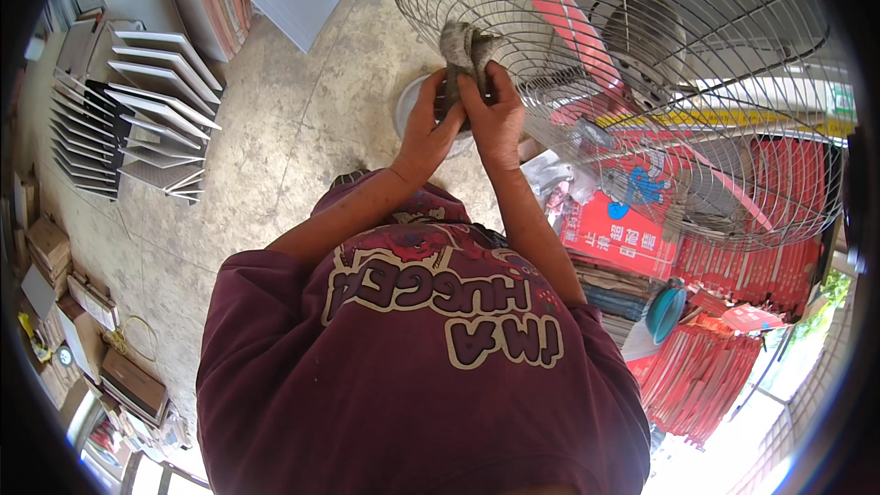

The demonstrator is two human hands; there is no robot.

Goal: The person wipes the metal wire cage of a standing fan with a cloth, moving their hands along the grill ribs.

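Both my hands are closed on a damp-looking grey cloth (pixel 466 44), bunched up between them. My left hand (pixel 425 136) grips it from the left, and my right hand (pixel 495 121) pinches it from the right with the thumb up. The hands meet at the wrists' height above the floor. Under them, partly hidden, shows the pale rim of a round bucket (pixel 404 110). Close by on the right stands a big fan with a wire guard (pixel 550 64); a red-pink blade (pixel 559 14) shows through the mesh.
Red stacked boxes (pixel 706 376) and a red printed carton (pixel 632 229) lie right, with a teal bowl-like thing (pixel 665 313) beside them. White panels (pixel 165 101) stand in a rack on the left. Wooden boxes (pixel 133 383) line the lower left. Concrete floor (pixel 302 119) spreads between.
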